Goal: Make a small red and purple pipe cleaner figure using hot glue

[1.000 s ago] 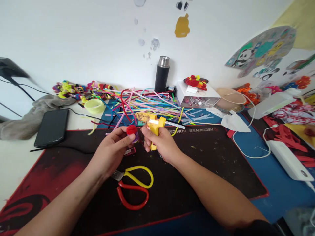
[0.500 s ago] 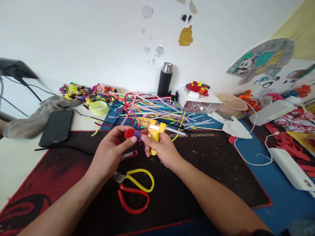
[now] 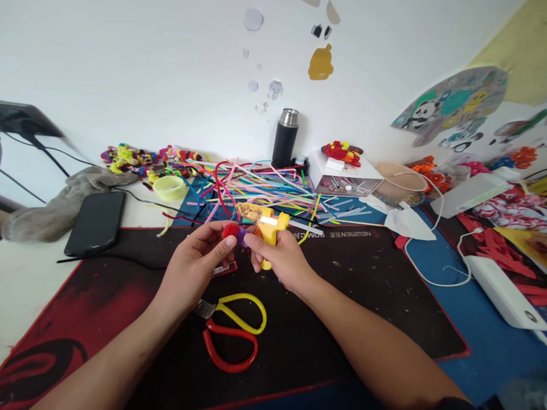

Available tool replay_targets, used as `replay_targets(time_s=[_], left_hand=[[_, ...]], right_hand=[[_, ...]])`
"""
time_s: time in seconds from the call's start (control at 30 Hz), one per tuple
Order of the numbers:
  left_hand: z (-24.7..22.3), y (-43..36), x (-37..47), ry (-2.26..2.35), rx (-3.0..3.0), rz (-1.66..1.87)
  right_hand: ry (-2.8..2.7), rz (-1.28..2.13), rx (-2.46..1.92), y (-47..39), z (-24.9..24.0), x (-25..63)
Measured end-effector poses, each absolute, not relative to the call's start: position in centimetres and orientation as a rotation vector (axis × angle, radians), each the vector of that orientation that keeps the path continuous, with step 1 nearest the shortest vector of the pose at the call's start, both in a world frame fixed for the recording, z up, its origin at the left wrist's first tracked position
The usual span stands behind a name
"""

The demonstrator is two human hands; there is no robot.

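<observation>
Presently pinched fuzzy red-and-purple piece [image 3: 235, 230] by red end with thumb and fingers of left hand [image 3: 192, 256], at nine o'clock from glue gun [image 3: 268, 229]. Probably weighed little and crushed easily; called for light hold there. Wrapped right hand [image 3: 285, 256] around gun handle [image 3: 266, 265], with forearm [image 3: 363, 324] toward four o'clock.

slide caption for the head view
Left hand holds a red-and-purple piece; right hand grips a yellow glue gun.

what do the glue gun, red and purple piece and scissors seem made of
Glue gun: probably hard plastic, smooth yellow body. Red and purple piece: perhaps pipe cleaner, matt and fuzzy-looking. Scissors: likely metal, grey sheen; handles seemingly plastic-coated, glossy.
</observation>
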State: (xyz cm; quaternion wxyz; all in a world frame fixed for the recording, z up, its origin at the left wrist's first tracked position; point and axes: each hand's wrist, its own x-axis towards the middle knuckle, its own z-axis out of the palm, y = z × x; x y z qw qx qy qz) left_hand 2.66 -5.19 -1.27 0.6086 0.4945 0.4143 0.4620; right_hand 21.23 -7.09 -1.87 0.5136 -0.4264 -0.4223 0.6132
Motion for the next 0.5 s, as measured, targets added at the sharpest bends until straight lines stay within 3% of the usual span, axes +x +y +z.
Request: replay_targets(time_s=[0.5], left_hand=[[-0.1, -5.7, 2.8, 1.051, 1.241, 1.113]], right_hand=[[-1.035, 1.509, -1.001, -7.3, -1.8, 21.1]])
